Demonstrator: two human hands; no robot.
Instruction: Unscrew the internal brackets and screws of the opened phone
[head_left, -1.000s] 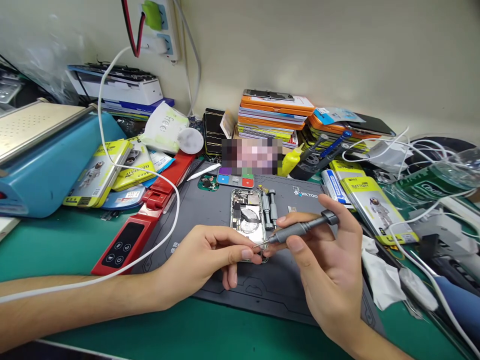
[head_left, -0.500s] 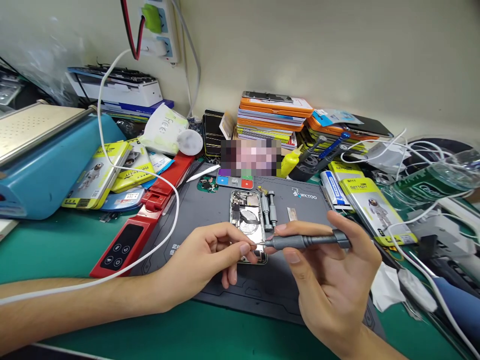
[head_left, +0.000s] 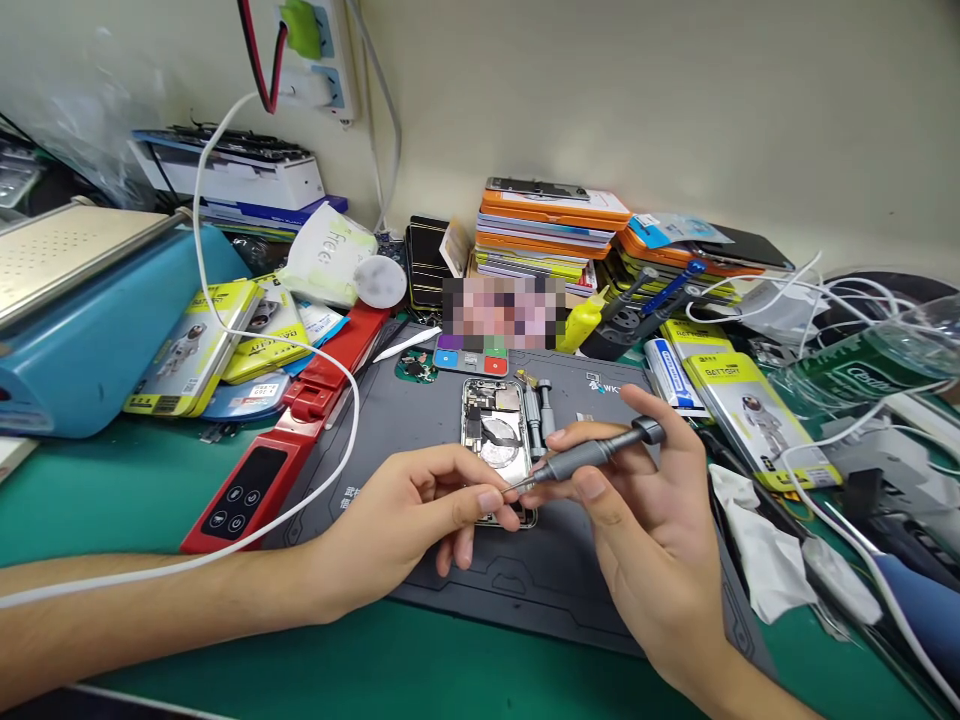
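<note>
A grey precision screwdriver [head_left: 589, 458] is in my right hand [head_left: 660, 550], gripped between thumb and fingers, its capped end raised by the forefinger. At its thin metal tip, my left hand [head_left: 431, 505] is closed in a pinch of thumb and forefinger; anything tiny between those fingertips is hidden. Under both hands lies an opened phone [head_left: 510, 458], its inner parts and a round silvery coil showing. My fingers cover its lower part. Just right of the phone, two more grey screwdrivers [head_left: 546, 410] lie side by side on the dark work mat [head_left: 480, 590].
A red device with a touch panel [head_left: 247, 490] and a white cable [head_left: 351, 430] flank the mat's left side. Yellow battery boxes [head_left: 757, 420] and a green bottle [head_left: 847, 365] stand to the right. Behind are stacked orange cases [head_left: 547, 215] and a screwdriver holder [head_left: 611, 335].
The screwdriver has tilted, its capped end rising and coming leftward while the tip stays at my left fingers. My right hand has shifted left; my left hand has barely moved.
</note>
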